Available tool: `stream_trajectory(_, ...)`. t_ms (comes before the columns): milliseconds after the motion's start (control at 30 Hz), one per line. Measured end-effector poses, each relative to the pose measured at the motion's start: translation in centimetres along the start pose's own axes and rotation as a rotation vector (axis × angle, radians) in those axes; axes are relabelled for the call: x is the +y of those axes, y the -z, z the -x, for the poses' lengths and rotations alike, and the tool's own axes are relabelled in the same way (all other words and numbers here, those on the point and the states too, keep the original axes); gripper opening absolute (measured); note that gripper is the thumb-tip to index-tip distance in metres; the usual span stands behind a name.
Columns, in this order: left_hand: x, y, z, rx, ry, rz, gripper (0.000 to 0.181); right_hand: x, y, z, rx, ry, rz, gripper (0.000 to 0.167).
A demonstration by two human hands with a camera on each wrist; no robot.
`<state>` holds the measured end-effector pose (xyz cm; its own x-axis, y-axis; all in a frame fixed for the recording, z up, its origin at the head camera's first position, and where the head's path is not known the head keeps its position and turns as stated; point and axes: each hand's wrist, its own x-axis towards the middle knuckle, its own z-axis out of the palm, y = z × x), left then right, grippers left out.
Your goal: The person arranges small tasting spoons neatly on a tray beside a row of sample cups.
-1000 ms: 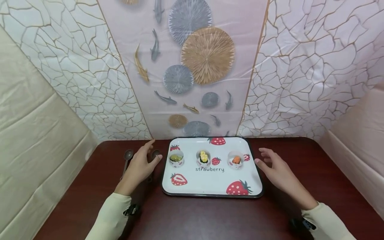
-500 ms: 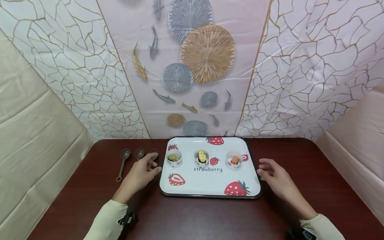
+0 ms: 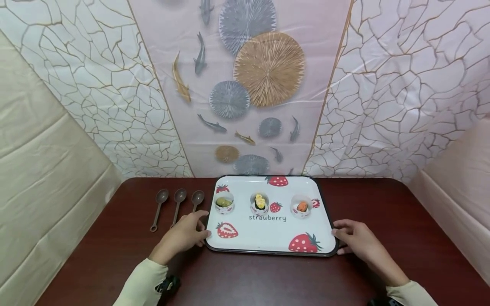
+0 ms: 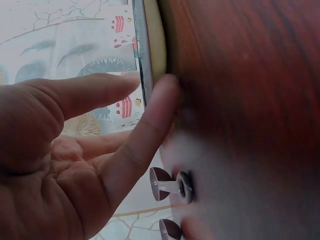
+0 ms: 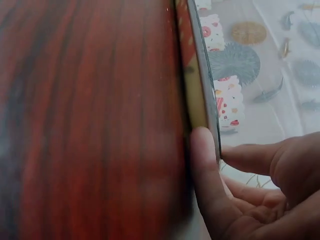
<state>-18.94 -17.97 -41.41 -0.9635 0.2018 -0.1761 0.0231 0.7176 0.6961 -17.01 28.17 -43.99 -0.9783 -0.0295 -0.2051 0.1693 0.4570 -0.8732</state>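
Observation:
A white tray [image 3: 252, 238] with a dark rim and strawberry prints lies on the table. My left hand [image 3: 183, 233] pinches its left edge; the left wrist view shows the thumb at the rim and a finger [image 4: 142, 135] at the underside. On the right edge my right hand [image 3: 360, 240] pinches the tray too, its thumb [image 5: 250, 157] at the rim and a finger below. Three small paper cups stand in a row on the tray: one with a green topping [image 3: 224, 202], one with a yellow-topped sushi piece [image 3: 260, 202], one with an orange topping [image 3: 302, 206].
Three brown long-handled spoons lie left of the tray: a left one [image 3: 158, 208], a middle one [image 3: 178, 202] and a right one [image 3: 197, 198] partly behind my left hand. A patterned cloth [image 3: 268, 127] hangs behind the dark red table [image 3: 245, 280].
Both hands have come down and in from beside the tray to its left and right edges and now pinch it. The spoons have come into fuller sight. The cups keep their places on the tray.

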Motion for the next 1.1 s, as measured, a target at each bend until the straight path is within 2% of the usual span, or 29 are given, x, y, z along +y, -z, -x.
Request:
stream_trajectory(167, -0.1, -0.2, 0.0, 0.000, 0.009, 0.030, 0.062, 0.4, 0.2, -0.2, -0.049, -0.030, -0.048, 0.048)
stream_trajectory(433, 0.1, 0.0, -0.3, -0.002, 0.005, 0.030, 0.062, 1.0, 0.7, -0.9, -0.046, -0.059, -0.115, 0.052)
stream_trajectory(667, -0.6, 0.3, 0.0, -0.013, -0.004, 0.025, 0.057, 1.4, 0.2, -0.6, -0.043, -0.061, -0.159, 0.051)
stream_trajectory(867, -1.2, 1.6, 0.7, -0.006, -0.023, 0.085, 0.042, 1.4, -0.4, -0.6, -0.050, -0.055, -0.165, 0.050)
stream_trajectory(1100, -1.4, 3.5, 0.8, 0.073, -0.019, 0.112, 0.035, 1.6, 0.0, -0.8, -0.037, -0.062, -0.141, 0.050)
